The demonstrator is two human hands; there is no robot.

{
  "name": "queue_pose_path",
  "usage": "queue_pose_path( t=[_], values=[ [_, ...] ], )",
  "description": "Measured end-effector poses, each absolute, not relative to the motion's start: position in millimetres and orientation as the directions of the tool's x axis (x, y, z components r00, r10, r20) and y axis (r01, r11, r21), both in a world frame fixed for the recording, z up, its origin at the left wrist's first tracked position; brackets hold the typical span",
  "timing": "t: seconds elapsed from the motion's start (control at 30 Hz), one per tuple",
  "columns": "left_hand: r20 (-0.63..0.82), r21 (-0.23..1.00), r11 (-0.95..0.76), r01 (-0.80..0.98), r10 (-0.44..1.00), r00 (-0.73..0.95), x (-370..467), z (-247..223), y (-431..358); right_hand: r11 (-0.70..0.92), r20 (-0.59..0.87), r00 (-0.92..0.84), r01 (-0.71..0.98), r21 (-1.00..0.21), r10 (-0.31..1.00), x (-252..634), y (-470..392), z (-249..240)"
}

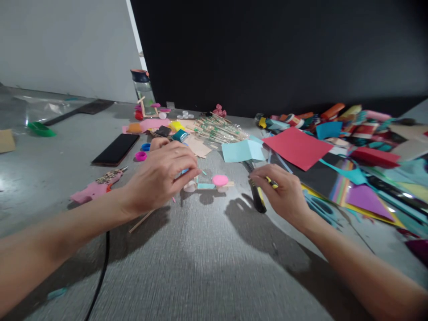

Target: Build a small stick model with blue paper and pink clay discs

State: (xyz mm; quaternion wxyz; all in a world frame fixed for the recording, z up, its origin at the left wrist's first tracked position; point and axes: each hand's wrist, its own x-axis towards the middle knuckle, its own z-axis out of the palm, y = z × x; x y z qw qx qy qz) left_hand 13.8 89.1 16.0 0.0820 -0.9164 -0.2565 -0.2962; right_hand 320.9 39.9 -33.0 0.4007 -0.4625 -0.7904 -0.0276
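My left hand (pixel 163 171) is over the left end of a small craft model, fingers curled and thumb pressed in; what they hold is hidden. The model has a pale blue strip (pixel 206 186), whitish round pieces (pixel 190 187) and a pink disc (pixel 220 180) on top. To its right, my right hand (pixel 281 189) is closed at a black-and-yellow handled tool (pixel 258 198), whose exact kind is partly covered by the fingers. A thin wooden stick (pixel 140 222) lies beneath my left wrist.
A phone (pixel 116 149), pink and blue caps (pixel 141 156) and a glue gun (pixel 100 185) lie left. Behind are bundled sticks (pixel 219 129) and a bottle (pixel 142 84). Red paper (pixel 297 147), blue scissors (pixel 321 206) and craft supplies crowd the right. A black cable (pixel 103 272) runs in front.
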Motion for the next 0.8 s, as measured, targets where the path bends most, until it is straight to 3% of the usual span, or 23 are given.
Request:
queue_pose_path(
  t=[0.23,0.37,0.63,0.8],
  values=[
    [0.666,-0.042,-0.793,0.607,0.431,0.609,-12,17,75,0.339,0.713,0.041,0.86,-0.382,0.7,365,17,-33],
    [0.705,0.008,-0.739,0.674,0.482,0.521,-26,18,73,0.225,0.709,0.2,0.86,-0.458,0.676,381,12,-39],
    [0.716,0.03,-0.642,0.766,0.549,0.431,-51,28,70,0.173,0.592,0.266,0.796,-0.58,0.761,386,6,-40],
    [0.65,0.038,-0.556,0.83,0.645,0.402,-80,32,77,0.183,0.589,0.32,0.748,-0.637,0.742,389,5,-39]
  ],
)
